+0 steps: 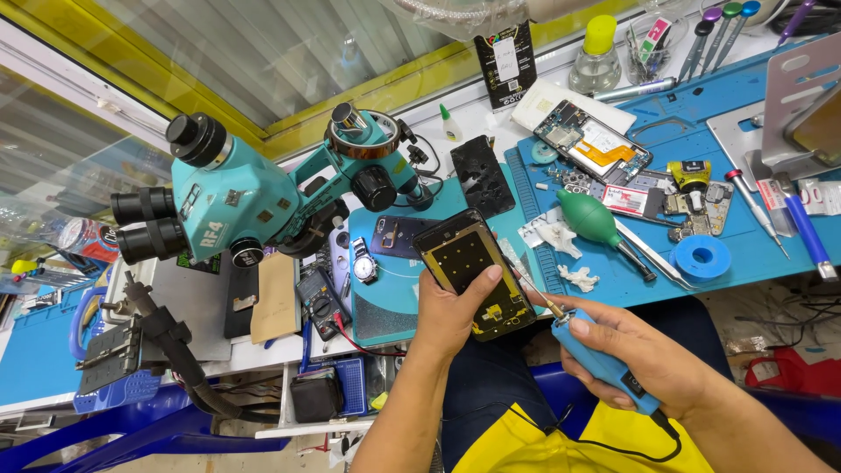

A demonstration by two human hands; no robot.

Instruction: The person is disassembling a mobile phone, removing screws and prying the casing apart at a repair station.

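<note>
Head view showed the left hand gripping an opened phone frame while the right hand clasped a blue electric screwdriver, whose tip needed steady, square seating.

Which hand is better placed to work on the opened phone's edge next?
The right hand: it grips the blue powered tool, tip already at the phone frame, which the left hand holds.

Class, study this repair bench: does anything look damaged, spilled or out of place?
Two crumpled white tissue scraps lie loose on the blue mat, beside the green air blower. The phone in the left hand is stripped open, as is another phone on the mat.
</note>
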